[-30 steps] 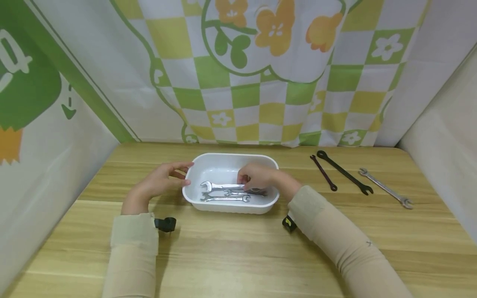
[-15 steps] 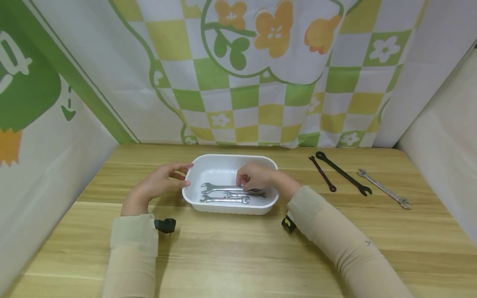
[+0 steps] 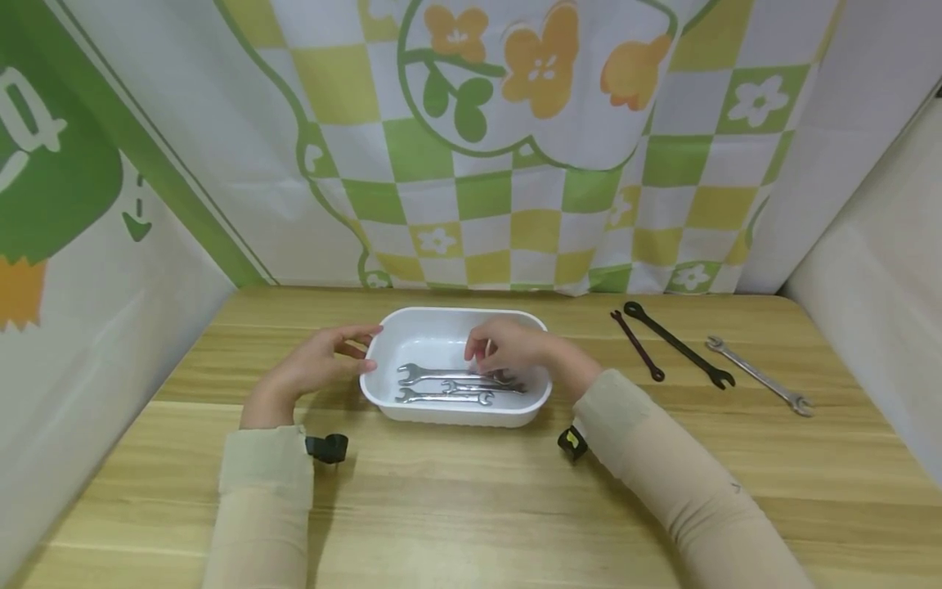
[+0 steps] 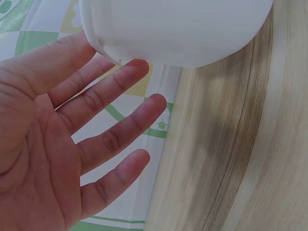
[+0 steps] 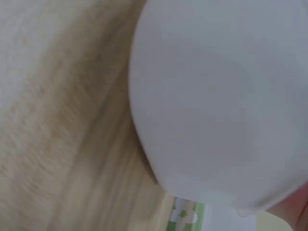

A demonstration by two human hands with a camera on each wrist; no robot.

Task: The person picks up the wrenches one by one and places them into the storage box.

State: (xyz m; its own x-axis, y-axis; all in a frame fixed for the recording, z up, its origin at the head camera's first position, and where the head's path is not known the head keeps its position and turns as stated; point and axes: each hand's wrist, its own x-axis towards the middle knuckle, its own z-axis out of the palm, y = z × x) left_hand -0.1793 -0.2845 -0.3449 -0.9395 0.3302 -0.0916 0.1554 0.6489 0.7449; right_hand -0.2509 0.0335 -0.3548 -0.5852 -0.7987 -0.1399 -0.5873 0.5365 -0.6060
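Observation:
A white plastic tub (image 3: 441,415) stands on the table, with several silver wrenches lying lengthwise inside it. The longest-looking wrench (image 3: 434,374) is at the back of the group, a shorter wrench (image 3: 441,397) at the front. My left hand (image 3: 316,360) touches the tub's left end with thumb and fingertips; in the left wrist view its fingers (image 4: 120,130) are extended and spread. Over the wrenches, inside the tub's right half, hovers my right hand (image 3: 508,348), fingers loosely bent. In the right wrist view the tub wall (image 5: 216,96) hides most of that hand.
To the right on the wooden table (image 3: 471,507) lie a small dark purple wrench (image 3: 637,347), a long black wrench (image 3: 679,345) and a silver wrench (image 3: 761,376). A patterned curtain (image 3: 515,196) hangs behind the table's back edge.
The right hand has lifted slightly off the back wrench, its fingers loosening. The wrenches in the tub look nearly unmoved, and the left hand stays at the tub's left end.

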